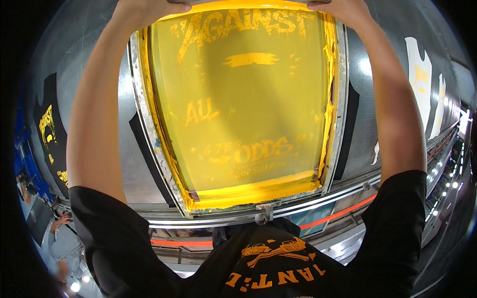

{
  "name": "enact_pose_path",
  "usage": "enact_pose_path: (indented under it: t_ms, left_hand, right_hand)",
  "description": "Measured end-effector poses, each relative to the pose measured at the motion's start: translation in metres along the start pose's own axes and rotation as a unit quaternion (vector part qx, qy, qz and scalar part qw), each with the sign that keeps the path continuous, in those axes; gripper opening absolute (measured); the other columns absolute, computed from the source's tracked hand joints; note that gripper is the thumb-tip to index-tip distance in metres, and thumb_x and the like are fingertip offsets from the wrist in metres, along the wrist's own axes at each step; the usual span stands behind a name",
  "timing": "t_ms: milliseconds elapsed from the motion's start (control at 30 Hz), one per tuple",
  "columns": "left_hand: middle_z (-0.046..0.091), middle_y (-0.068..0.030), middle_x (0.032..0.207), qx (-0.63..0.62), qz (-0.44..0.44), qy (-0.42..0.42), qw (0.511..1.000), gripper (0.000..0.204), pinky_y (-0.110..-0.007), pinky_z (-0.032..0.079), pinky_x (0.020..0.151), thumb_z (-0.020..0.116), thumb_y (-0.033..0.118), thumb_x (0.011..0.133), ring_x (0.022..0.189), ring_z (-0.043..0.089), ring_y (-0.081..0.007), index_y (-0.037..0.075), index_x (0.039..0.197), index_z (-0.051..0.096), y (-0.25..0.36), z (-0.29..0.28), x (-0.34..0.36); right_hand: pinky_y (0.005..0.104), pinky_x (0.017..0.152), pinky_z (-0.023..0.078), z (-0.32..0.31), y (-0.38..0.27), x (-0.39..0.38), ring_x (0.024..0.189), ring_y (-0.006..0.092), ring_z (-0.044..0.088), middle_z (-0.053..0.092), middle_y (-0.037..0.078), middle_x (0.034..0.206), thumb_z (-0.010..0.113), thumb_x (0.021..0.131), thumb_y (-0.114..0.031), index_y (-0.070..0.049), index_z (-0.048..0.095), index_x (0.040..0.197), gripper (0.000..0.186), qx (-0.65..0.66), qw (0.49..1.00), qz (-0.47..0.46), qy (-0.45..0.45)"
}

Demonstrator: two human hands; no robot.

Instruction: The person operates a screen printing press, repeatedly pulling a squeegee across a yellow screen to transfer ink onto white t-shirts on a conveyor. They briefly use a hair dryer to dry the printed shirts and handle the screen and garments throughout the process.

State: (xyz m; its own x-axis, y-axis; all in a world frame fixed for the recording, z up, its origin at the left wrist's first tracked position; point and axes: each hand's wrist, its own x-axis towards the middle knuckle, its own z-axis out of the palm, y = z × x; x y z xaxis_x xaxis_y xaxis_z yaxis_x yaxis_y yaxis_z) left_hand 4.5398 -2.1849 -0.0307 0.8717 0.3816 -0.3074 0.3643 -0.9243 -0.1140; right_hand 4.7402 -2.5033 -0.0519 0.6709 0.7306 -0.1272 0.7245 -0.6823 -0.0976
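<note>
A screen-printing frame [340, 107] with metal sides lies in front of me, its mesh [248, 99] coated in translucent yellow ink. Stencilled lettering shows through the mesh, and thick yellow ink lines the inner edges. My left hand [149, 9] and my right hand [344, 9] are at the frame's far end, closed on the two ends of a squeegee [203, 1]. The upper picture edge cuts off most of the squeegee and my fingers; both thumbs point inward. Wet yellow ink lies along its near side. Edges of black fabric [349, 126] stick out from under the frame on both sides.
A black garment piece [48, 121] with yellow print lies on the grey table [144, 169] at left. White pieces [420, 74] with yellow marks lie at right. A metal rail [208, 222] runs along the near table edge. Another person [64, 243] is at lower left.
</note>
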Motion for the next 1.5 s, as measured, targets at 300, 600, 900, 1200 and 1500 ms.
enact_pose_path:
  t_ms: [300,600,900,1200,1500]
  left_hand:
    - [0.077,-0.0072,0.091,-0.022,0.008,0.034,0.999,0.067,-0.042,0.058,0.082,0.069,0.073,0.081,0.090,0.075,-0.0246,0.015,0.114,0.076,0.006,0.056,-0.074]
    - [0.077,-0.0022,0.090,-0.052,-0.011,-0.060,0.997,0.063,-0.040,0.059,0.078,0.073,0.072,0.081,0.084,0.075,-0.0214,0.018,0.112,0.077,0.051,0.091,-0.277]
    - [0.075,-0.0047,0.116,-0.163,-0.022,-0.022,0.986,0.060,-0.039,0.057,0.093,0.090,0.024,0.066,0.107,0.071,-0.0252,0.016,0.123,0.071,0.103,0.129,-0.476]
    - [0.075,-0.0133,0.081,-0.115,0.027,-0.138,0.983,0.060,-0.043,0.059,0.074,0.074,0.067,0.081,0.080,0.074,-0.0322,0.008,0.092,0.078,0.061,0.061,-0.389]
    - [0.072,-0.0114,0.078,-0.069,0.035,-0.051,0.996,0.072,-0.042,0.060,0.081,0.065,0.074,0.086,0.082,0.074,-0.0271,0.003,0.081,0.074,-0.003,0.000,-0.104]
  right_hand:
    - [0.0488,0.074,0.054,0.022,-0.022,-0.079,0.084,0.0365,0.071,0.073,0.015,0.085,0.085,0.073,-0.039,-0.009,0.073,0.083,0.034,0.039,0.996,0.039,0.065]
    - [0.0433,0.086,0.053,0.036,-0.068,-0.274,0.099,0.0308,0.069,0.073,0.010,0.103,0.083,0.080,-0.031,-0.012,0.074,0.104,0.033,0.013,0.999,0.030,-0.011]
    - [0.0397,0.087,0.047,0.068,-0.094,-0.478,0.098,0.0235,0.065,0.069,0.001,0.099,0.079,0.067,-0.007,-0.016,0.073,0.105,0.039,0.034,0.998,-0.027,0.045]
    - [0.0410,0.087,0.045,0.000,-0.079,-0.391,0.088,0.0257,0.067,0.070,0.006,0.085,0.078,0.070,-0.012,-0.010,0.072,0.091,0.022,0.080,0.993,-0.077,0.027]
    - [0.0454,0.084,0.054,-0.039,-0.035,-0.103,0.090,0.0330,0.072,0.076,0.011,0.098,0.084,0.080,-0.035,-0.015,0.079,0.105,0.033,0.011,0.999,0.048,0.016]
